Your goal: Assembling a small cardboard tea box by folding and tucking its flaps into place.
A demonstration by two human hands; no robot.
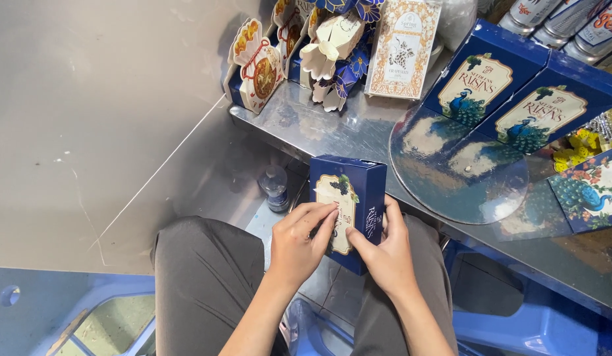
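A dark blue carton [355, 188] with a cream label and a grape picture is held upright over my lap, in front of the steel table's edge. My left hand [299, 244] grips its front, fingers spread across the label. My right hand [383, 254] clasps the carton's right side and lower corner, thumb on the front face. Both hands touch the carton at once.
On the steel table [332, 128] stand two blue peacock-printed boxes [510, 92], a cream patterned box [403, 49] and several fan-shaped gift boxes [260, 66]. A round clear disc [461, 175] lies on it. A plastic bottle [275, 188] stands on the floor, with blue stools [530, 323] nearby.
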